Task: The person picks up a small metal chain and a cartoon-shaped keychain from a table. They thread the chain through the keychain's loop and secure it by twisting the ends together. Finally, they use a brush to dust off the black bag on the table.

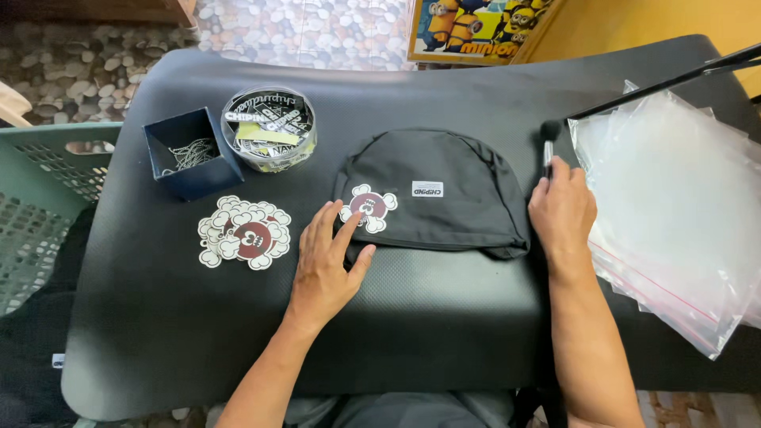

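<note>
Resting flat with fingers spread, the left hand touches a skull-shaped sticker on the black pouch at mid-table; the right hand closes around a brush beside clear bags.

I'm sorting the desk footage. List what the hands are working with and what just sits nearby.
In hand:
- black pouch
- cloud-edged sticker on the pouch, under the left hand
- small brush, touched by the right hand

Lying about:
- sticker pile
- round clear tub of labels
- blue box of chains
- clear zip bags
- green basket
</note>
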